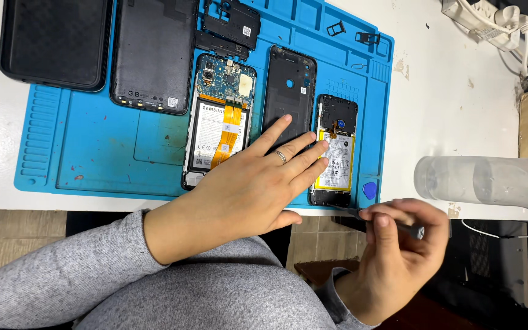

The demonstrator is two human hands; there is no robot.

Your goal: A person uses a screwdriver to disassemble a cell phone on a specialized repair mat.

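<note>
Mat: blue rubber repair mat [93, 165] on a white table [453, 110], carrying everything below.
Covers: large black back cover [154, 55] and a smaller one [289, 91], both already off.
Phones: bigger opened phone with orange ribbon cable [218, 116]; smaller opened phone with yellow-labelled battery [336, 153], its board and battery not yet removed.
Left hand [252, 189]: flat, fingers spread, pressing the smaller phone's left edge.
Right hand [398, 244]: clenched around a thin dark metal tool [362, 215], its tip touching that phone's bottom corner.

Left hand [258, 183] covers bottom of black phone back [289, 91]. Black case [56, 40] and dark back cover [154, 52] cut off at top edge. Clear bottle [484, 180] blurry, runs off right edge. Thin tool [392, 225] tip blurry in right hand [398, 256].
</note>
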